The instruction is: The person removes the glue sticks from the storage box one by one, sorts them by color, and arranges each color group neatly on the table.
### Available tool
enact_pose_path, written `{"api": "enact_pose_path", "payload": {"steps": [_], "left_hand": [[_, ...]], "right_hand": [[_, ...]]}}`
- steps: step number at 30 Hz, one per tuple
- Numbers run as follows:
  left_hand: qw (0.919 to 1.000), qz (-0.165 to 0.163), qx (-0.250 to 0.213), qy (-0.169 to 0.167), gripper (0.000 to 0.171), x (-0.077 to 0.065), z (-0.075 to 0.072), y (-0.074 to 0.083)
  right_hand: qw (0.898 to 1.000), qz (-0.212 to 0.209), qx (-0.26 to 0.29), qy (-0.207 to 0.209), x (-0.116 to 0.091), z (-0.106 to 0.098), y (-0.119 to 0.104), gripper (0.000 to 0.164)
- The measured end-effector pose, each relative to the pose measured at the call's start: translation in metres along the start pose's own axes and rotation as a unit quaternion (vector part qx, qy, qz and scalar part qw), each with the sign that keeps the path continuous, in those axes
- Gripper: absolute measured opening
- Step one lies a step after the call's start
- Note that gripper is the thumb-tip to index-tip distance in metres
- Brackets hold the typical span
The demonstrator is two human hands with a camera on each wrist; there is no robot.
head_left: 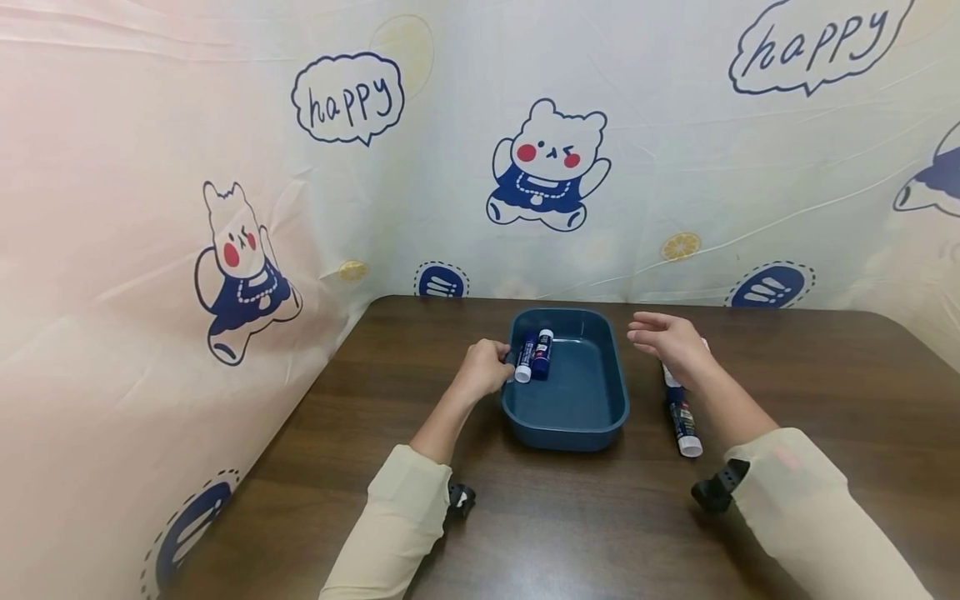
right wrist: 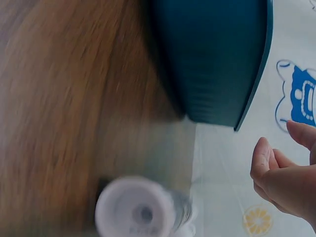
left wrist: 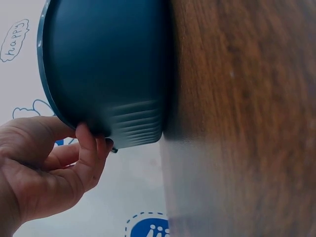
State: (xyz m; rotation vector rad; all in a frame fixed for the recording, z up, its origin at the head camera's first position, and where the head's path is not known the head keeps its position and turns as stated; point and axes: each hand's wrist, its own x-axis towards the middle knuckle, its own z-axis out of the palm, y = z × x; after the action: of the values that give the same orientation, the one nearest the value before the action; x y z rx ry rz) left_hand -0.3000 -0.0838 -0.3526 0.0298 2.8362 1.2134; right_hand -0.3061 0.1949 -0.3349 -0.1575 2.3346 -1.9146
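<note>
A dark blue plastic bin (head_left: 566,437) stands on the table. Its left rim is pinched by my left hand (head_left: 483,368), with fingers curled against the outer wall in the left wrist view. Inside the bin, two glue sticks lie side by side at the left: one with its white end toward me (head_left: 525,358), the other with its white end away (head_left: 542,354). My right hand (head_left: 675,346) is raised to the right of the bin, fingers loosely extended, holding nothing. Below it lies a glue stick (head_left: 684,425); another white-and-blue piece (head_left: 671,377) behind it is partly hidden by the hand.
The brown wooden table (head_left: 375,400) ends at the back against a printed cloth (head_left: 450,183) with cartoon bears. Both sleeves have a dark band with a small device underneath, near the table surface.
</note>
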Motion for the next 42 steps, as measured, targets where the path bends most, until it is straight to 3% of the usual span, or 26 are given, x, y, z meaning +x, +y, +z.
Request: {"api": "enact_pose_path", "payload": {"steps": [8,19,42], "left_hand": [[1.0,-0.001,0.0,0.002,0.04,0.0,0.0,0.0],[1.0,0.001,0.001,0.002,0.04,-0.001,0.0,0.002],[1.0,-0.004,-0.001,0.0,0.04,0.0,-0.001,0.001]], "right_hand": [[1.0,-0.01,0.019,-0.014,0.004,0.022,-0.007,0.056],[1.0,0.007,0.026,-0.007,0.012,0.051,-0.013,0.054],[0.997,0.037,0.063,-0.036,0.031,0.095,-0.004,0.053]]}}
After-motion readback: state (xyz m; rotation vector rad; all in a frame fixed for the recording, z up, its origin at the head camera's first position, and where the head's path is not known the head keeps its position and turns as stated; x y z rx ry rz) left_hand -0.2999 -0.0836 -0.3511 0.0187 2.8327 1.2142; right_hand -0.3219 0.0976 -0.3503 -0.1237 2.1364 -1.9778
